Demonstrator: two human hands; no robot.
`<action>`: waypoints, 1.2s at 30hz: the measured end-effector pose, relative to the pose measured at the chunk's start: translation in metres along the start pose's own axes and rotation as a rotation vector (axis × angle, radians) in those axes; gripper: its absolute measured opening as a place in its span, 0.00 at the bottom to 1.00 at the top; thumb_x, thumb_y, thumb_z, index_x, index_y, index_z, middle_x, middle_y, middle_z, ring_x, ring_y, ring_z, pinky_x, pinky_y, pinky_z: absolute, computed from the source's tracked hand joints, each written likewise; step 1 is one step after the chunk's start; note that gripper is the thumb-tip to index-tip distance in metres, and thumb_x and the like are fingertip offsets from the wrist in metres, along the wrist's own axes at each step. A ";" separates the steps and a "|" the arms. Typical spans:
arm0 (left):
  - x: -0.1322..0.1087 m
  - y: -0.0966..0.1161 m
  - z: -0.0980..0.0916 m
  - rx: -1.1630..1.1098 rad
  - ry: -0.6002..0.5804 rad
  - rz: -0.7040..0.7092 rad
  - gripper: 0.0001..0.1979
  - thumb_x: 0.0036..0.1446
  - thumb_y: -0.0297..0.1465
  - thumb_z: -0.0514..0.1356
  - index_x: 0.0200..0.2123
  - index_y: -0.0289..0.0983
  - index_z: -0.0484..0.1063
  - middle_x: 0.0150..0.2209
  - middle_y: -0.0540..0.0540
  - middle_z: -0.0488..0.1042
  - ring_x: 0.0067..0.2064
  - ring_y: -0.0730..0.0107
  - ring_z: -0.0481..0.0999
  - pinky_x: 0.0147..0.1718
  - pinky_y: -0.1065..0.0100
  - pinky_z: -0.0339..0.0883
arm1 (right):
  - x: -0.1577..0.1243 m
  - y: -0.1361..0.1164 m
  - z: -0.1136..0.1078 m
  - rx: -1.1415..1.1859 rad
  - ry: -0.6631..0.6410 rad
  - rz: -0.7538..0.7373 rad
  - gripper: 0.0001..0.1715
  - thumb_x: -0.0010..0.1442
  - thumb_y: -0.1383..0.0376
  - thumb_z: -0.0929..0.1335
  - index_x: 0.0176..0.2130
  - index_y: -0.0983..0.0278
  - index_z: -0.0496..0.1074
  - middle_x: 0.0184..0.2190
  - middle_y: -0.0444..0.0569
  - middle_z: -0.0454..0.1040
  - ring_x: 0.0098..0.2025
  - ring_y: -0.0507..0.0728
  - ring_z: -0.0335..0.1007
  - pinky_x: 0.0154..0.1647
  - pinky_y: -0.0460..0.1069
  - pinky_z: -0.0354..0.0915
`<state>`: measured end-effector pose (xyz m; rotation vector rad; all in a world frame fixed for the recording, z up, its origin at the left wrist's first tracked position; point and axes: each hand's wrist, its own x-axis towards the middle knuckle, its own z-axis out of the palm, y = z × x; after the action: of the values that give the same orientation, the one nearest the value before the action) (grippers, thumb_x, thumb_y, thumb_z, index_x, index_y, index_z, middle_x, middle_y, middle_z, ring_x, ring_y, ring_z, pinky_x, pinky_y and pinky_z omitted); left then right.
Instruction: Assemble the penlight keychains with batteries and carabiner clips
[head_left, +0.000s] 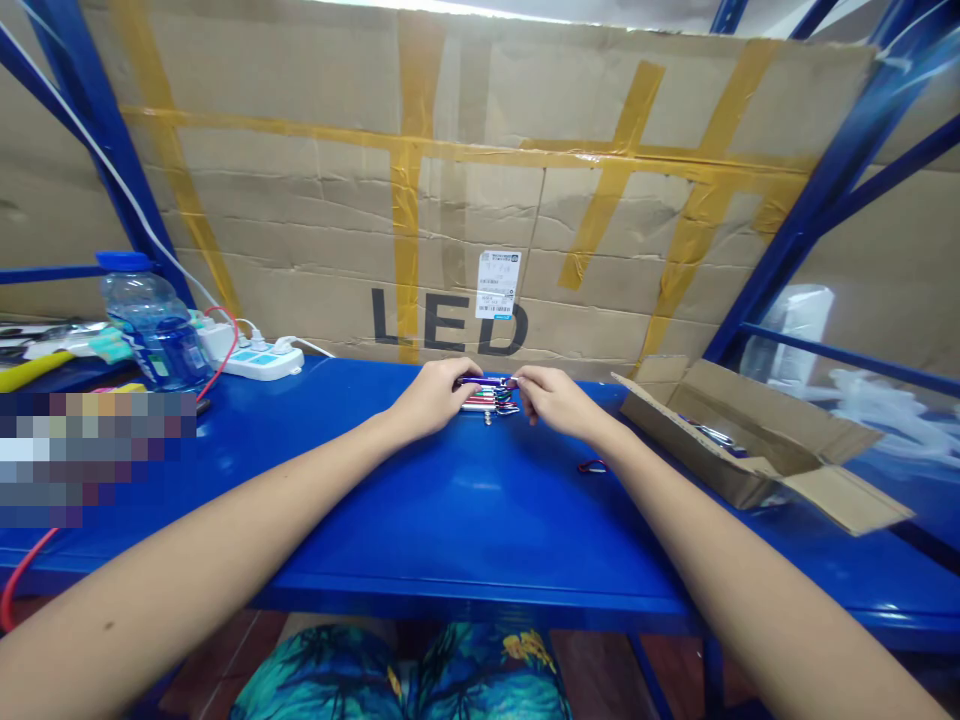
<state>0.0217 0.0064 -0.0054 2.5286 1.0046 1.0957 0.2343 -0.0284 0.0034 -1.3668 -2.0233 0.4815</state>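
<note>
My left hand is closed on a slim purple tube with a metal end, lying crosswise at the far middle of the blue table. Pinched fingers of my right hand meet at the tube's right end, on a small part too fine to name. Just below, a row of similar slim tubes in red, green and silver lies side by side, with small clips at the right ends. Near my right forearm lies a small red clip.
An open cardboard box with a few metal and purple pieces stands right. Left are a blue-capped bottle, a white power strip and a red cable. A large taped carton walls the back between blue posts.
</note>
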 end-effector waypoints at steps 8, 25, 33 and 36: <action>-0.003 0.002 -0.001 -0.141 0.051 0.094 0.06 0.57 0.23 0.58 0.36 0.38 0.71 0.35 0.50 0.77 0.37 0.69 0.74 0.38 0.67 0.66 | 0.003 0.002 -0.002 0.566 -0.196 0.111 0.07 0.58 0.67 0.67 0.37 0.67 0.73 0.28 0.51 0.75 0.32 0.57 0.74 0.37 0.53 0.71; -0.002 0.003 0.006 -0.342 0.091 0.000 0.16 0.60 0.45 0.58 0.41 0.37 0.69 0.43 0.42 0.75 0.47 0.60 0.72 0.48 0.58 0.65 | -0.002 -0.004 0.007 0.714 -0.169 0.206 0.07 0.52 0.65 0.67 0.26 0.63 0.62 0.19 0.40 0.58 0.21 0.49 0.55 0.23 0.47 0.53; 0.005 -0.006 0.002 -1.019 0.048 -0.364 0.34 0.60 0.59 0.43 0.38 0.35 0.71 0.43 0.34 0.78 0.48 0.54 0.77 0.45 0.56 0.69 | -0.002 -0.014 0.006 0.870 -0.071 0.265 0.14 0.50 0.67 0.67 0.24 0.61 0.54 0.19 0.36 0.47 0.21 0.47 0.41 0.22 0.47 0.44; 0.004 -0.004 -0.001 -1.097 0.025 -0.392 0.38 0.58 0.62 0.42 0.39 0.34 0.73 0.46 0.32 0.78 0.51 0.51 0.76 0.47 0.53 0.70 | -0.001 -0.014 0.005 0.876 -0.045 0.275 0.13 0.51 0.66 0.67 0.25 0.61 0.56 0.19 0.36 0.47 0.21 0.48 0.41 0.23 0.47 0.42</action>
<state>0.0206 0.0119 -0.0038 1.3810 0.5846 1.1091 0.2217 -0.0347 0.0075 -1.0529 -1.3515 1.3338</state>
